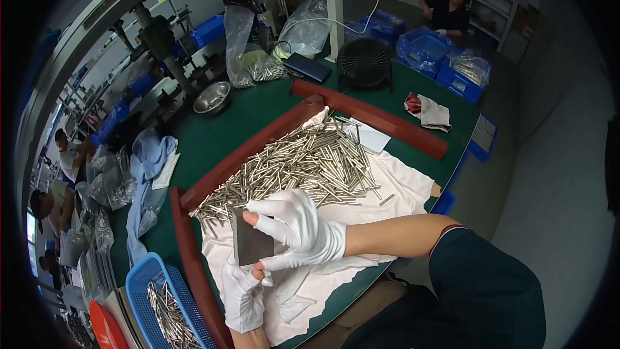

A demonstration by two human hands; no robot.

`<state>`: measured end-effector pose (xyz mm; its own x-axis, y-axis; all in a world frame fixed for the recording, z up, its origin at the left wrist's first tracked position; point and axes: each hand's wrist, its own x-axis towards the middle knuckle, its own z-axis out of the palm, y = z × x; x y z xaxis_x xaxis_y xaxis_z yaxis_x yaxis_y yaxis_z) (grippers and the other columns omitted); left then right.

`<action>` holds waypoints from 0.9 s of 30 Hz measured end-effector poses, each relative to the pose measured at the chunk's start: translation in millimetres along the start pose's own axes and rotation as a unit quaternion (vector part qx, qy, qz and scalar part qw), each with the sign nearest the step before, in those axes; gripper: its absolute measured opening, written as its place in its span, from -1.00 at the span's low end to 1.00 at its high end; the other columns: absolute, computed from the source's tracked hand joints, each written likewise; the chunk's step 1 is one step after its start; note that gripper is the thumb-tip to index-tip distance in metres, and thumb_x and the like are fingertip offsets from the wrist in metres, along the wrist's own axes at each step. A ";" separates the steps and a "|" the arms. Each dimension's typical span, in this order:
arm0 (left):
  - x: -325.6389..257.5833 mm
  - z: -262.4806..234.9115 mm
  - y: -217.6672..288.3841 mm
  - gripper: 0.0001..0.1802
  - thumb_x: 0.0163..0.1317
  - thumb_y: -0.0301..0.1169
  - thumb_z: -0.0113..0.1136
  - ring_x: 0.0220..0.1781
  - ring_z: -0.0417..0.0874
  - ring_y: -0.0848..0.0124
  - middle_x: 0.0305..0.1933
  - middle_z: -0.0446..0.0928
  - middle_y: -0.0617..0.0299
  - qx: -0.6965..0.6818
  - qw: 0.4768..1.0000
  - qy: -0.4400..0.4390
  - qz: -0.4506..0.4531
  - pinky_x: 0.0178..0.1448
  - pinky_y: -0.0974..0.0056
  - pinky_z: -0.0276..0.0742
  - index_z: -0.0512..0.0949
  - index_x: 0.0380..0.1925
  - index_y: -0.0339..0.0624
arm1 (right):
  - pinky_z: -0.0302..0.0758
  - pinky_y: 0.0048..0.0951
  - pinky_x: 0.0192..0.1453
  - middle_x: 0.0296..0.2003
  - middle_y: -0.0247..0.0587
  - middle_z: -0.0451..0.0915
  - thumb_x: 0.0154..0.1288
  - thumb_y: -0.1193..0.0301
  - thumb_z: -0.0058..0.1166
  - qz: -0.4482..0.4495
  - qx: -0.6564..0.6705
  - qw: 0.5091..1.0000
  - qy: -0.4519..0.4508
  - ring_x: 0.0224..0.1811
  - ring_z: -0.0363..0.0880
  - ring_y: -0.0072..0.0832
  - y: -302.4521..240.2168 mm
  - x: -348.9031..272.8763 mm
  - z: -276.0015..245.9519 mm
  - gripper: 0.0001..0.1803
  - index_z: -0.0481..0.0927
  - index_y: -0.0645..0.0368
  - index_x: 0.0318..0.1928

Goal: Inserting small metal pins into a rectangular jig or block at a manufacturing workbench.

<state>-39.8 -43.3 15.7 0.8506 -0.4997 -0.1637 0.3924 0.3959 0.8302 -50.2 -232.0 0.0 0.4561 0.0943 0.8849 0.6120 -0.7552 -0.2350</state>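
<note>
A dark grey rectangular block (254,245) is held up between my two hands, tilted, over the near left part of a pale cloth (394,178). My right hand (303,229), in a white glove with bare fingertips, grips the block's upper and right sides, its thumb and fingers spanning it. From below, my left hand (243,297), also gloved in white, is closed on the block's lower end; part of its fingers is hidden. Just beyond the block lies a wide heap of short shiny metal pins (303,161), loose on the cloth.
Dark red bars (381,119) border the heap on the green table (194,145). At the lower left stands a blue basket (139,284) with more pins. A metal bowl (212,98), a black fan (365,64) and a rag (431,115) lie farther back. Other people are in the background.
</note>
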 end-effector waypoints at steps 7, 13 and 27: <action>-0.4 -0.2 -1.1 -0.18 -0.10 -0.48 0.53 -0.42 0.63 0.45 -0.24 0.63 0.13 0.031 0.999 -0.019 -0.015 -0.38 0.47 0.58 0.34 0.19 -0.42 | 0.39 -0.20 -0.11 0.03 -0.10 0.48 -0.12 -0.04 0.39 0.017 0.046 0.999 0.006 -0.11 0.45 -0.19 -2.3 -0.4 1.5 -0.10 0.40 0.18 0.20; 1.0 -6.1 0.9 -0.21 -0.08 -0.52 0.51 -0.39 0.65 0.44 -0.21 0.64 0.14 0.004 0.999 -0.034 0.007 -0.39 0.45 0.61 0.34 0.19 -0.42 | 0.40 -0.21 -0.13 0.03 -0.06 0.48 -0.12 -0.04 0.39 0.005 0.022 1.000 0.012 -0.14 0.46 -0.17 -0.8 -1.3 -0.8 -0.05 0.35 0.17 0.24; 2.0 -9.0 4.9 -0.23 -0.07 -0.54 0.49 -0.35 0.69 0.43 -0.24 0.65 0.10 0.028 0.999 -0.030 0.008 -0.38 0.45 0.66 0.36 0.18 -0.44 | 0.36 -0.18 -0.06 0.03 -0.10 0.40 -0.14 0.02 0.36 0.013 0.047 0.999 0.015 -0.08 0.40 -0.18 2.3 -4.2 -1.3 -0.09 0.37 0.21 0.23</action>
<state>-33.0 -35.4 14.6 0.8328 -0.5405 -0.1194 0.3575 0.3606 0.8615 -51.5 -235.0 -3.8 0.4550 0.0548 0.8888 0.6584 -0.6928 -0.2943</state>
